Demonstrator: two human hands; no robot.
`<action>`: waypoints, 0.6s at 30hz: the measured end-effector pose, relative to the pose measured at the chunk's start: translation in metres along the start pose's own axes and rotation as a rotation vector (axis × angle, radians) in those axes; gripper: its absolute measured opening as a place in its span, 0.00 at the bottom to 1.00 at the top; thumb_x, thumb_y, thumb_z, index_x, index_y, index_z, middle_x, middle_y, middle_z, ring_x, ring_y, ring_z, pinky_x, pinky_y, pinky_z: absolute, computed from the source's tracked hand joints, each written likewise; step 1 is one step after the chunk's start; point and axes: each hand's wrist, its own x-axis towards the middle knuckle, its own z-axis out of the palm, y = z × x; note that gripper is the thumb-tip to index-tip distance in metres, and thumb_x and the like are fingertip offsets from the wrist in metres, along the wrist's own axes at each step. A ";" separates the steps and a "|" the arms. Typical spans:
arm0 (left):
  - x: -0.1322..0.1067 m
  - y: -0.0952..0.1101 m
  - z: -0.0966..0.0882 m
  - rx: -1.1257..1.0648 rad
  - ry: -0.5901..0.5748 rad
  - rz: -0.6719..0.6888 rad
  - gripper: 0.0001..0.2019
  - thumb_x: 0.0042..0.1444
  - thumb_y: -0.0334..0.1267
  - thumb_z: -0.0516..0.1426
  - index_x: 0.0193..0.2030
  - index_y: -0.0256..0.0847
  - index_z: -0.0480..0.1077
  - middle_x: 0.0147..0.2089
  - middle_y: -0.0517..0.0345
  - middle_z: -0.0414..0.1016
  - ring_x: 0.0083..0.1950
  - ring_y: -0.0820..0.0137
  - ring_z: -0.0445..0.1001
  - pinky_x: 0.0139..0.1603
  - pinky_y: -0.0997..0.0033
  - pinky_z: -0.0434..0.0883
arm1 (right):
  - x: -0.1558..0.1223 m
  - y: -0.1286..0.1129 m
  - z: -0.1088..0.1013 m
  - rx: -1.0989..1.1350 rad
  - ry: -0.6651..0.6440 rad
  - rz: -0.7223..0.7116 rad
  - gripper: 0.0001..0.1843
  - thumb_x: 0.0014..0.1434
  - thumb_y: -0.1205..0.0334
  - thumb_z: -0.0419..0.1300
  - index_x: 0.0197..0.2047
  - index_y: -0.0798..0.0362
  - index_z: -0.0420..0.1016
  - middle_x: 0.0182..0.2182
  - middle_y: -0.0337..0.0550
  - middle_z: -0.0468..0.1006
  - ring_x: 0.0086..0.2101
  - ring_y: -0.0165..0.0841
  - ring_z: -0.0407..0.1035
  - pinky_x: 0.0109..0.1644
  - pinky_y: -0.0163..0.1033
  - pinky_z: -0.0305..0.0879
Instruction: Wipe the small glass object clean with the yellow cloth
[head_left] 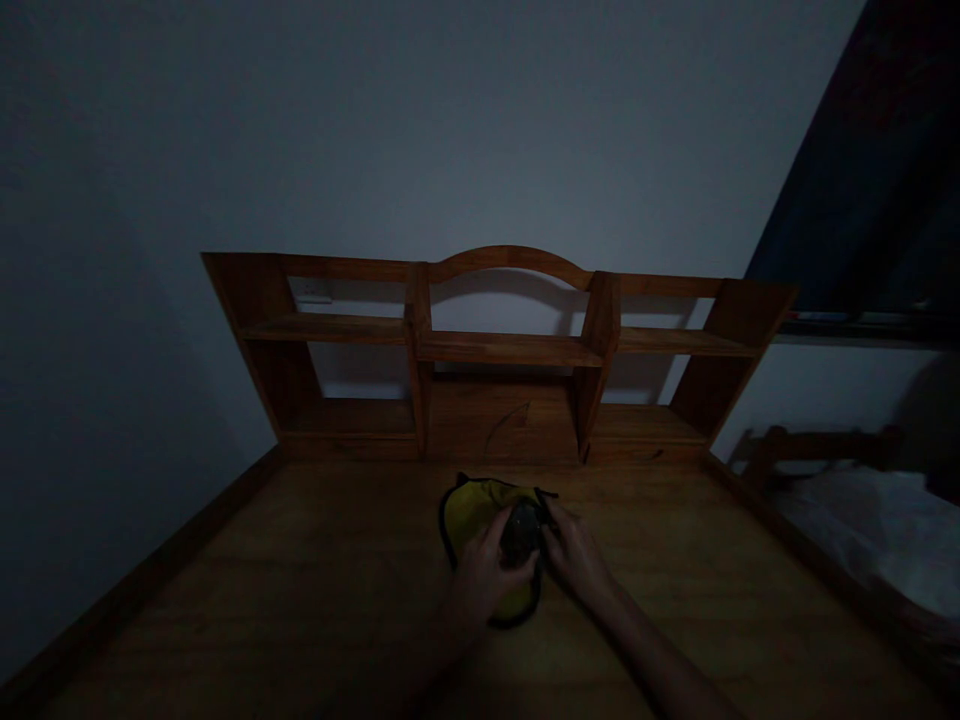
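Note:
In dim light, my left hand is wrapped round a small dark rounded object with a glossy top; its kind cannot be made out. My right hand is at its right side, fingers bent against the object or the cloth edge beside it. What those right fingers hold is too dark to see. Beneath both hands a yellow cloth piece with black edging lies on the wooden desk top. Part of the cloth is covered by my hands.
A wooden shelf unit with several compartments stands along the back of the desk against a pale wall. Raised edges border the desk left and right. To the right are a whitish plastic-looking bundle and a dark window.

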 end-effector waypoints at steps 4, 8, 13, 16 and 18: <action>0.002 0.002 -0.003 -0.005 -0.024 -0.006 0.29 0.48 0.40 0.60 0.58 0.43 0.60 0.45 0.54 0.76 0.44 0.65 0.76 0.44 0.68 0.75 | -0.002 0.003 0.005 0.017 0.003 -0.079 0.30 0.58 0.72 0.48 0.64 0.50 0.53 0.53 0.49 0.71 0.52 0.38 0.66 0.55 0.46 0.64; 0.003 0.004 -0.003 0.015 -0.006 -0.006 0.28 0.47 0.40 0.61 0.56 0.43 0.61 0.48 0.53 0.74 0.45 0.64 0.76 0.43 0.67 0.75 | -0.002 -0.001 0.005 0.053 -0.003 -0.089 0.33 0.56 0.73 0.49 0.65 0.50 0.50 0.56 0.50 0.68 0.54 0.38 0.64 0.57 0.47 0.62; 0.004 0.004 -0.003 0.006 0.033 0.007 0.28 0.47 0.41 0.61 0.56 0.43 0.61 0.49 0.52 0.73 0.46 0.63 0.75 0.44 0.66 0.75 | 0.001 -0.006 -0.001 0.122 -0.002 0.003 0.27 0.58 0.70 0.48 0.61 0.48 0.58 0.51 0.47 0.73 0.49 0.38 0.69 0.54 0.45 0.65; 0.004 0.004 -0.003 0.002 0.057 -0.031 0.27 0.48 0.43 0.60 0.55 0.41 0.62 0.46 0.52 0.75 0.42 0.64 0.76 0.40 0.67 0.75 | 0.001 -0.007 -0.002 0.106 0.031 0.090 0.22 0.58 0.67 0.50 0.56 0.50 0.66 0.44 0.48 0.77 0.42 0.39 0.73 0.47 0.43 0.68; 0.004 0.003 -0.003 0.002 0.060 -0.085 0.27 0.49 0.45 0.59 0.55 0.40 0.62 0.41 0.53 0.77 0.35 0.66 0.77 0.35 0.68 0.75 | 0.001 -0.006 -0.002 0.102 0.048 0.154 0.18 0.58 0.65 0.51 0.51 0.51 0.70 0.37 0.47 0.80 0.35 0.39 0.74 0.40 0.41 0.69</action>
